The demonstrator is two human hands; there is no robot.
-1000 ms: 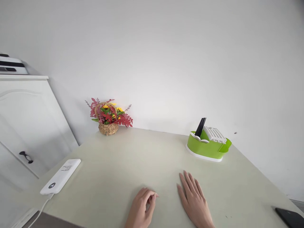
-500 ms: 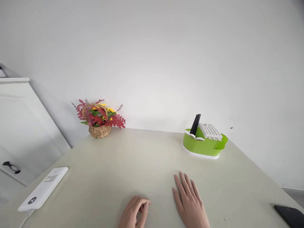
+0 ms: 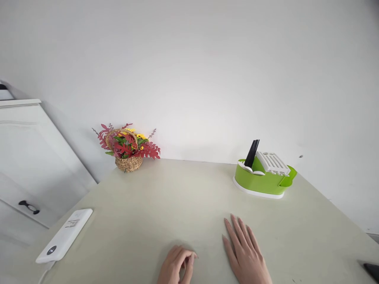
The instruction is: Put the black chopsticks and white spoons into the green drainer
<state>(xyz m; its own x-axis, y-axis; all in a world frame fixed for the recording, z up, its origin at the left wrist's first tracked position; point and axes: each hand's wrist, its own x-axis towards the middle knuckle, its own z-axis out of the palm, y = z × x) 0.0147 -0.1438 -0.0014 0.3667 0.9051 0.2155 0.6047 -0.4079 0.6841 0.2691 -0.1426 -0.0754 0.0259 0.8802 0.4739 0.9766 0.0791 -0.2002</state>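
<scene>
A pale wall [image 3: 207, 79] stands behind the table [image 3: 166, 201], with a white cabinet [image 3: 32, 154] at the left. A flower basket [image 3: 128, 163] sits at the table's far left, near the wall. Toward the far right stands a green holder [image 3: 257, 183], its long axis running mostly side to side. It lies ahead of the right hand [image 3: 247, 254] and a little to its right, apart from the fingertips; of the two hands, the right is nearer to it. That hand rests palm down, fingers straight and slightly spread, grasping nothing. The left hand [image 3: 177, 264], beside it, is loosely curled, thumb meeting fingertips, nothing visible inside. A white power bank [image 3: 66, 236] lies at the table's left edge, well apart from both. Black sticks [image 3: 252, 154] lean in the holder's left part.
</scene>
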